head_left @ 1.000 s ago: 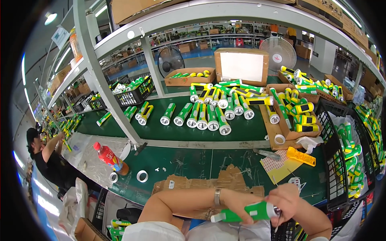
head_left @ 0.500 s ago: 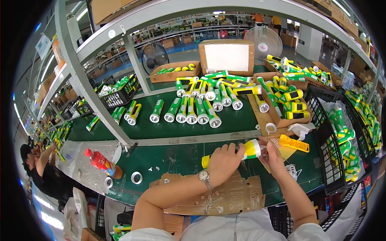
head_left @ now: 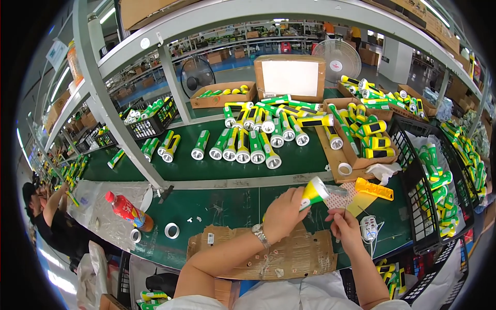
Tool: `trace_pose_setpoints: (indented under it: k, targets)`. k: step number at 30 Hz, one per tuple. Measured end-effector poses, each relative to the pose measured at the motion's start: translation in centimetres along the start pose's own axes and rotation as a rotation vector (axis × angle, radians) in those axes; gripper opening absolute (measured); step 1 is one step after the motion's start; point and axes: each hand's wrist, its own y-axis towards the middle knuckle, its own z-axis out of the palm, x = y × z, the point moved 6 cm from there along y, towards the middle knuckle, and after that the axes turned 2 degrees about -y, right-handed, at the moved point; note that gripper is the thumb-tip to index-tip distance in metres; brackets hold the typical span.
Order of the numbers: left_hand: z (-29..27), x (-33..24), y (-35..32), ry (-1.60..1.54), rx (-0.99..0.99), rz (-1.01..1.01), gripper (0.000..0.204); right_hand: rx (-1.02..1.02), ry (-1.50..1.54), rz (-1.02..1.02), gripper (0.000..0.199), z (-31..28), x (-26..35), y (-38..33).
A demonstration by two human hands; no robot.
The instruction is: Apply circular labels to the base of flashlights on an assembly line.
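Note:
My left hand (head_left: pixel 283 213) is wrapped round a green, yellow and white flashlight (head_left: pixel 314 192), its wide white head tilted up to the right. To the right and a little lower, my right hand (head_left: pixel 343 227) is apart from the flashlight, fingers pinched on a thin rod-like thing that sticks up; its kind is too small to make out. Beyond the right hand lie a sheet of small pinkish stickers (head_left: pixel 338 200) and a yellow plastic strip-like piece (head_left: pixel 374 189). Under my forearms is a flattened cardboard sheet (head_left: pixel 294 256).
Several flashlights (head_left: pixel 243 147) stand in rows beyond the rail. A cardboard box (head_left: pixel 361 161) and black crate (head_left: pixel 413 206) of flashlights are at right. On the left are a red-capped bottle (head_left: pixel 126 209) and a tape roll (head_left: pixel 173 230); a white power strip (head_left: pixel 369 228) lies right.
My right hand has drawn back from the flashlight's head, down toward me. The flashlight has tilted so its head points more upward and sits farther left.

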Motion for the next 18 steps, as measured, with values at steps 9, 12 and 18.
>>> trace_pose_setpoints:
  k: [9,12,18]
  targets:
    - [5.5,6.0,-2.6,-1.286,0.223,-1.058,0.039,0.223,0.034,0.039,0.021,3.4,-1.7,-2.3]
    - [5.8,5.6,-2.4,-1.334,0.239,-1.049,0.039,0.202,0.014,0.109,0.023,4.2,-2.1,-2.7]
    - [6.8,5.0,-1.5,-1.499,0.190,-0.949,0.032,0.382,0.091,0.118,0.056,7.4,-3.1,-2.3]
